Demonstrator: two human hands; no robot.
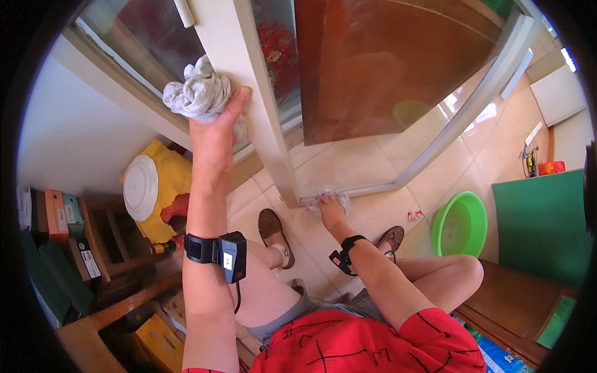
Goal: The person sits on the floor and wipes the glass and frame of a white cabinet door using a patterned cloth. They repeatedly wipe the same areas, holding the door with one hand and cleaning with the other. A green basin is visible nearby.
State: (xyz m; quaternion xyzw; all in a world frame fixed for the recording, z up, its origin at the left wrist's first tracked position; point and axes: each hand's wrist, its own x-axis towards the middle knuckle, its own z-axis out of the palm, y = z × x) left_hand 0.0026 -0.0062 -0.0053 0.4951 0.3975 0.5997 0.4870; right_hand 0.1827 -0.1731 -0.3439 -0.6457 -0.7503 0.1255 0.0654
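Observation:
My left hand [217, 121] is raised at the upper left, its thumb on the pale edge of a framed glass door [266, 112]. It holds a bunched white cloth [200, 91] against that edge; most of its fingers are hidden behind the cloth. Low down, my right hand [332, 212] reaches the door's bottom corner. Its fingers press on a thin, whitish crumpled cloth or plastic [344, 201] at the bottom rail, near the tiled floor. Both wrists wear black straps with small devices.
A green basin [459, 226] stands on the floor to the right, near a green panel [541, 224]. A small red-and-white wrapper [414, 215] lies nearby. On the left are a white plate [141, 188] on yellow cloth and shelves with binders [57, 217]. A brown wooden panel [382, 74] shows through the glass.

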